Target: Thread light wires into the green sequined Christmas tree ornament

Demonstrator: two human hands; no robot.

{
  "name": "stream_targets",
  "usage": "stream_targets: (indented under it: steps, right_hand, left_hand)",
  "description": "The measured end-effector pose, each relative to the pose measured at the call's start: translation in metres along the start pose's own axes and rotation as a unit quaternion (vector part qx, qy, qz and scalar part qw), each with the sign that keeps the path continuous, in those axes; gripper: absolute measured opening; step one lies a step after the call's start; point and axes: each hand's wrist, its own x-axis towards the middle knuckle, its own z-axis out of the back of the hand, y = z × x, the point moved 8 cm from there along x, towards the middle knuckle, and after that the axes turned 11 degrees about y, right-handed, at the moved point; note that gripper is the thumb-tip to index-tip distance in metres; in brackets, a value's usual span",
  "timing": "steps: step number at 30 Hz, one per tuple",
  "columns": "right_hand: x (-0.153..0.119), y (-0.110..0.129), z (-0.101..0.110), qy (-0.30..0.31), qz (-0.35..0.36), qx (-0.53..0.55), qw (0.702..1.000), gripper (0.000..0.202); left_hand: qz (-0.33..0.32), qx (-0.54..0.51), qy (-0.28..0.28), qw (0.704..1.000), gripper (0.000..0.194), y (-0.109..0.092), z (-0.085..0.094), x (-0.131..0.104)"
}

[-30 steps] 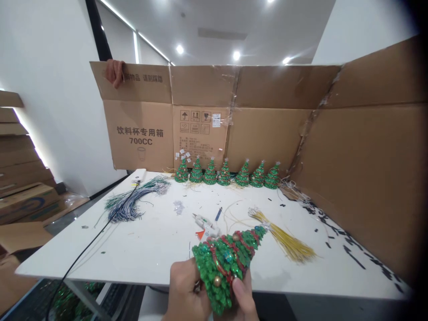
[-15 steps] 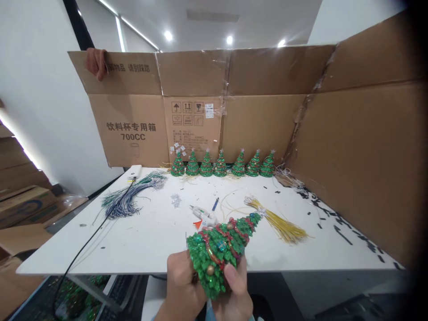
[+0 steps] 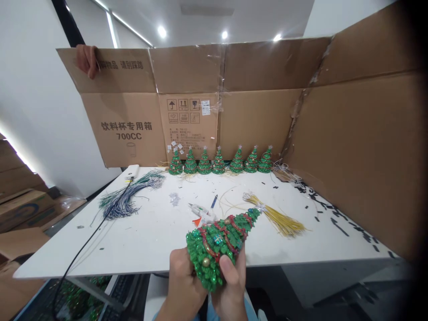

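A green glittery Christmas tree (image 3: 220,243) with red garlands and gold balls lies tilted above the table's front edge, its tip toward the upper right. My right hand (image 3: 232,278) is wrapped round its lower side, thumb pressed on the branches. My left hand (image 3: 183,278) is closed at the tree's base; its fingertips are hidden behind the tree, so what they grip there cannot be made out. Just beyond the tree are a glue gun (image 3: 202,213) with an orange part and a blue pen (image 3: 214,201).
On the white table (image 3: 133,249) lie yellow wires (image 3: 281,218), blue and green wires (image 3: 123,203), a white power box (image 3: 132,171) and black scraps (image 3: 339,226). Several small trees (image 3: 218,161) line the cardboard wall (image 3: 261,120). A black cable (image 3: 88,240) crosses the left side.
The held tree has turned slightly in my hands, and my right thumb has shifted a little up and left. The whole view has moved slightly.
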Motion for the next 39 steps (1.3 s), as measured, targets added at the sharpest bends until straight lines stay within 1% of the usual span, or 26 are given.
stream_targets:
  steps: [6,10,14,18,22,24,27,30,34,39]
  right_hand:
    - [0.001,0.002,-0.004,0.003,0.002,0.012,1.000,0.099]
    - [0.001,-0.001,0.000,-0.003,0.001,-0.003,1.000,0.096]
    - [0.002,-0.003,0.006,0.001,0.008,-0.008,1.000,0.099]
    - [0.003,-0.006,0.010,0.002,-0.002,-0.011,1.000,0.098]
    - [0.003,-0.007,0.009,0.009,-0.012,-0.001,1.000,0.104]
    - [0.001,-0.006,0.007,0.001,-0.015,0.008,1.000,0.100]
    - [-0.003,-0.002,0.000,-0.003,-0.010,0.023,1.000,0.094]
    - [-0.006,0.000,-0.004,0.000,-0.007,0.029,1.000,0.094]
    - [-0.007,0.000,-0.001,-0.014,0.001,0.021,1.000,0.098]
    - [-0.007,0.000,0.000,-0.003,-0.002,0.017,1.000,0.097]
  left_hand:
    - [-0.003,0.019,0.005,1.000,0.031,-0.003,-0.001,-0.003]
    - [0.008,0.018,0.009,1.000,0.032,-0.001,-0.001,-0.003]
    - [0.019,0.012,0.015,1.000,0.033,0.000,-0.002,-0.002]
    - [0.026,0.005,0.017,1.000,0.032,0.002,-0.003,-0.002]
    - [0.040,0.008,0.024,0.999,0.034,0.006,-0.003,-0.003]
    - [0.043,0.014,0.020,0.999,0.034,0.006,-0.002,-0.003]
    - [0.029,0.011,0.002,0.999,0.034,0.003,0.000,-0.002]
    - [0.009,0.004,-0.011,1.000,0.033,-0.001,0.002,0.000]
    - [-0.002,0.008,-0.017,1.000,0.035,-0.004,0.003,0.001]
    - [-0.014,-0.001,-0.019,1.000,0.039,-0.006,0.002,-0.001]
